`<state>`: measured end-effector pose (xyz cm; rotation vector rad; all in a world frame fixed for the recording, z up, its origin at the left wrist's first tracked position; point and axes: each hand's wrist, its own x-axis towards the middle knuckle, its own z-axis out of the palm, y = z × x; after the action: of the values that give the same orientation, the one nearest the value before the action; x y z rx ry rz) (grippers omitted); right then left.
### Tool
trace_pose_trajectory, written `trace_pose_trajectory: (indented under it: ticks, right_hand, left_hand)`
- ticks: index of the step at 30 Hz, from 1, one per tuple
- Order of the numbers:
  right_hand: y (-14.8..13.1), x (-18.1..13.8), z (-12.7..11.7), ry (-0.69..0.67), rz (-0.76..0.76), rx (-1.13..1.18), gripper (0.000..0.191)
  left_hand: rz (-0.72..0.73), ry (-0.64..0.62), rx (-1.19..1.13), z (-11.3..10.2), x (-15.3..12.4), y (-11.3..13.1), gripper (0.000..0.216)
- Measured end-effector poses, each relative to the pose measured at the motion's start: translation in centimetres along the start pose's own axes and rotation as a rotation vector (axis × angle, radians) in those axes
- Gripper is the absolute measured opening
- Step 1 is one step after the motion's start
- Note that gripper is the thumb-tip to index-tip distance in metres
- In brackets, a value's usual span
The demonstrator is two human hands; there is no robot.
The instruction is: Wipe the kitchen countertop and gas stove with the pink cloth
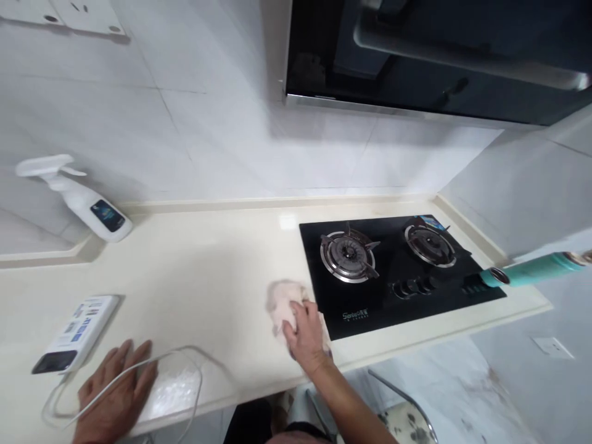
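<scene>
My right hand point(304, 330) presses a pale pink cloth point(283, 302) onto the cream countertop point(208, 277), its fingers closed over the cloth. The cloth lies by the left edge of the black gas hob point(382, 271). At the lower left my left hand point(118, 388) lies flat on the counter with fingers stretched out. A white cable point(161, 354) runs across that hand. Just beyond the hand is a white power bank point(78, 333) with a dark display, and the cable runs from its near end.
A white spray bottle point(86, 200) stands at the back left corner. Over the hob hangs a black range hood point(416, 80). A teal tube-shaped object point(541, 269) sticks out at the hob's right side. Below the counter's front edge is a patterned stool seat point(411, 422).
</scene>
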<state>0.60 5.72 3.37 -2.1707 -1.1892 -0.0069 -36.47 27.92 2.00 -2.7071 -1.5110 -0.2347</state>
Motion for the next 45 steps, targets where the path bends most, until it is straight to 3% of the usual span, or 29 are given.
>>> trace_pose_trajectory:
  ticks: [3,7,11,15,24,28,30,33,38,42,45]
  right_hand:
    - [1.8,-0.6,-0.6,0.084,0.055,-0.151,0.045]
    - [2.2,-0.6,-0.1,-0.043,-0.01,-0.325,0.054]
    - [1.9,2.2,1.6,-0.131,-0.028,-0.397,0.066]
    - [2.2,8.2,3.2,-0.197,-0.008,-0.484,0.069]
    - [1.6,25.6,7.3,-0.314,0.089,-0.574,0.068]
    - [-0.7,29.3,9.7,-0.338,0.093,-0.541,0.069]
    - [-2.5,28.7,10.8,-0.35,0.056,-0.521,0.069]
    - [-5.7,24.6,11.9,-0.382,-0.087,-0.464,0.068]
    - [-9.9,11.0,10.3,-0.413,-0.389,-0.211,0.068]
    - [-9.6,0.6,6.6,-0.501,-0.605,-0.029,0.073]
    - [-7.0,-1.0,4.9,-0.59,-0.701,0.012,0.069]
  left_hand:
    - [0.007,0.032,-0.022,-0.1,-0.1,0.3,0.057]
    - [0.028,0.066,-0.042,0.4,-0.4,0.1,0.054]
    - [0.035,0.085,-0.033,0.8,-0.6,-0.4,0.051]
    - [0.058,0.099,-0.004,0.6,-0.8,-0.4,0.05]
    - [0.077,0.094,0.023,0.5,-1.3,-0.4,0.047]
    - [0.072,0.095,0.006,1.0,-1.7,-0.7,0.047]
    - [0.078,0.097,-0.001,1.1,-1.9,-0.8,0.048]
    - [0.07,0.088,-0.008,0.8,-1.8,-0.7,0.047]
    - [0.024,0.04,-0.034,0.1,-1.4,-0.2,0.049]
    - [0.003,0.034,-0.041,-0.1,-1.2,0.0,0.048]
    - [0.009,0.033,-0.023,0.0,-1.3,0.0,0.048]
